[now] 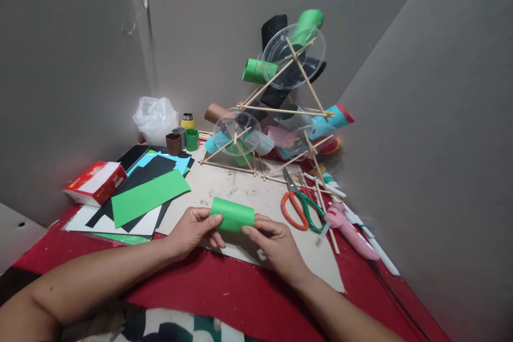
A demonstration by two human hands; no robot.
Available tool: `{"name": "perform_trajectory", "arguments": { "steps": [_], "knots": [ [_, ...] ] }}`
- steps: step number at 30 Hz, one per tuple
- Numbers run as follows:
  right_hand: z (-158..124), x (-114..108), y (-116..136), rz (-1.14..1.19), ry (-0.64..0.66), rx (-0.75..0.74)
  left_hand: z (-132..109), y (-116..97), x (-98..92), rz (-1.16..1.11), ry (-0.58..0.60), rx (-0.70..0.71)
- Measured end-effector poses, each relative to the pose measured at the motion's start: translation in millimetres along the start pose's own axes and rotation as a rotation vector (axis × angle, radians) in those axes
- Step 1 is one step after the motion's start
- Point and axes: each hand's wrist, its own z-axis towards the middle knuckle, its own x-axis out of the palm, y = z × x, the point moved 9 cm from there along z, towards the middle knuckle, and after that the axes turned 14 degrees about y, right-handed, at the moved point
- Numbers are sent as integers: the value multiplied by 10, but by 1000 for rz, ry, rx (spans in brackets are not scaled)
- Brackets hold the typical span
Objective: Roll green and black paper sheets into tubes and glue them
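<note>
A rolled tube of green paper is held between both hands just above a beige cardboard sheet. My left hand pinches its left end with thumb and fingers. My right hand grips its right end, fingers curled round it. Beyond them stands a wheel-like model of wooden sticks, clear plastic lids and coloured paper tubes.
Orange and green scissors and a pink glue gun lie right of my hands. Green, black and blue paper sheets, a red box, small paper rolls and a plastic bag sit left. Grey walls enclose the red table.
</note>
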Motion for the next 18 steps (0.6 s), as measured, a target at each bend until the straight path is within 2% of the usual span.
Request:
{"name": "perform_trajectory", "arguments": {
  "steps": [7,18],
  "knots": [
    [31,-12,1,87,-21,11,24,-7,3,31,16,11],
    [34,27,-6,88,35,57,28,-1,-24,52,25,26]
  ]
}}
